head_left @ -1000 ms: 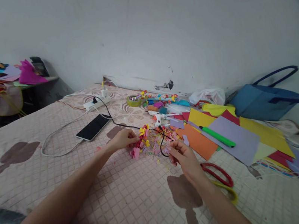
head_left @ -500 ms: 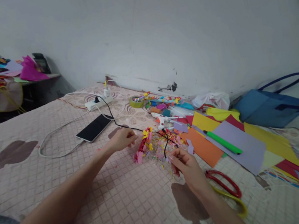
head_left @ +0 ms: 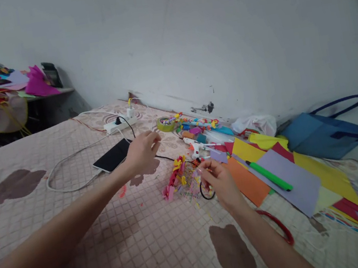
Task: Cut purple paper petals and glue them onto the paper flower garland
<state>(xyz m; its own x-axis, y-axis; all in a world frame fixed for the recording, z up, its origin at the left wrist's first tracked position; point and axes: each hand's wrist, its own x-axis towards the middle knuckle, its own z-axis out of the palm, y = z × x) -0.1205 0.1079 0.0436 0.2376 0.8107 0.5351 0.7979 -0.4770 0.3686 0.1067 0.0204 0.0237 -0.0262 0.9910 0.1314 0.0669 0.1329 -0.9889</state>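
Over the right end of a dark-screened phone (head_left: 112,157) is my left hand (head_left: 143,152), its fingers curled together. Whether anything is between those fingertips is too blurred to tell. My right hand (head_left: 218,180) has thumb and fingers pinched beside a black cord (head_left: 208,198), which loops under the fingertips; what they hold, if anything, is hidden. Just behind that hand lies a white glue gun (head_left: 195,151). Between my hands, a pink, red and yellow paper decoration (head_left: 175,177) lies next to small coloured paper scraps (head_left: 192,188).
Coloured paper sheets (head_left: 290,180) with a green marker (head_left: 270,176) are spread at right. Red-handled scissors (head_left: 280,224) lie partly under my right forearm. A white power strip (head_left: 119,124), green tape roll (head_left: 165,125) and blue bag (head_left: 326,133) are farther back.
My left hand has moved up and left, from beside the decoration to over the phone. My right hand has risen slightly, and the black cord by it now bends into a loop.
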